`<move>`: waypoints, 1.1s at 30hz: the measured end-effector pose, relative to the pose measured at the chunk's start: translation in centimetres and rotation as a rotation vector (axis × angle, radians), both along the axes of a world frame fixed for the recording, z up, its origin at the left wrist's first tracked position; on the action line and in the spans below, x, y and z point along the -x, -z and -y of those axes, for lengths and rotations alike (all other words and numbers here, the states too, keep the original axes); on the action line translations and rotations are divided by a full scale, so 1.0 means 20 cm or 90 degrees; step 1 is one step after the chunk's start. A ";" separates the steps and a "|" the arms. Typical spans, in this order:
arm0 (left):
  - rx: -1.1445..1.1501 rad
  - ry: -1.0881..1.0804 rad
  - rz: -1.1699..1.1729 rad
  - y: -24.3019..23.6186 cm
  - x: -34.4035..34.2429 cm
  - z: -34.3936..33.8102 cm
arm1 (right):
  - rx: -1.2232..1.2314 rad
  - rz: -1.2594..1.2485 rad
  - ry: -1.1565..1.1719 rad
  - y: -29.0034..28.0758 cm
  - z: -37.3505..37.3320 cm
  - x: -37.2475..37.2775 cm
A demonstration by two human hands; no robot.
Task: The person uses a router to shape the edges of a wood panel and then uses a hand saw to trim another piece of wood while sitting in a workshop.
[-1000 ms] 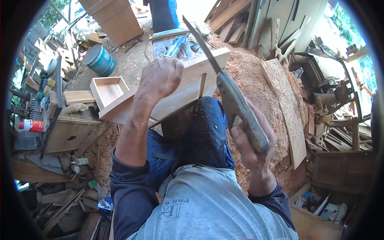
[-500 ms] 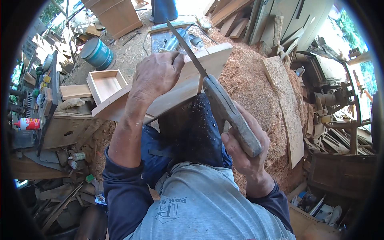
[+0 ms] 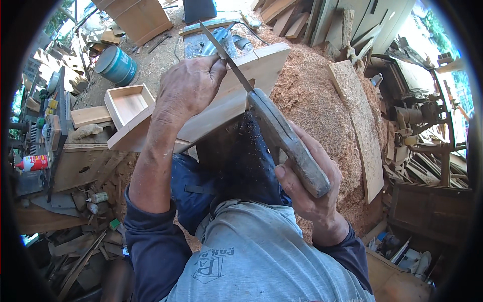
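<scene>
My right hand (image 3: 314, 186) is wrapped round the worn grey wooden handle of a handsaw (image 3: 274, 126). The saw's toothed blade slants up and left across a pale wooden board (image 3: 221, 108), close to a narrow notch in the board's near edge. Closed over that board, my left hand (image 3: 188, 85) has its thumb side right beside the blade. Its fingertips are hidden behind the hand. The board lies tilted above my dark-clad legs, and pale specks of sawdust dot the dark cloth under the notch.
An open wooden drawer box (image 3: 130, 105) sits beyond the board's left end, near a teal bucket (image 3: 115, 65). A blue power tool (image 3: 216, 41) lies ahead. Shavings (image 3: 312, 110) cover the ground to the right, with a long plank (image 3: 359, 126) on them. A red-and-white bottle (image 3: 34, 162) lies far left.
The whole view has shifted slightly. The saw blade and my left hand appear a little farther left and up, while both grips look the same.
</scene>
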State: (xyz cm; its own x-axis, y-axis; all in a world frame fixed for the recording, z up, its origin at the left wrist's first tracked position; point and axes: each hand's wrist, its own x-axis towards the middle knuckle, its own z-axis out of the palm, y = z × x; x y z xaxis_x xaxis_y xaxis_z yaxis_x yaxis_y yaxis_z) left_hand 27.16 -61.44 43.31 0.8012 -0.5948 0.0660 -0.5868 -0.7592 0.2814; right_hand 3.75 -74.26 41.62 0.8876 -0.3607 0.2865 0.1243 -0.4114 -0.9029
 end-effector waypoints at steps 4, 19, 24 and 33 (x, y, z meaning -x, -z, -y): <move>0.008 0.013 -0.008 0.01 0.00 0.01 | 0.004 0.007 -0.038 -0.02 0.01 0.01; -0.025 0.015 0.031 0.02 0.00 -0.01 | 0.028 -0.046 -0.036 -0.10 -0.03 -0.11; -0.043 0.030 0.028 -0.01 0.01 0.02 | -0.013 -0.042 -0.018 -0.07 -0.04 0.10; -0.070 0.001 0.052 0.02 0.00 0.00 | -0.009 -0.068 -0.014 -0.08 -0.07 -0.13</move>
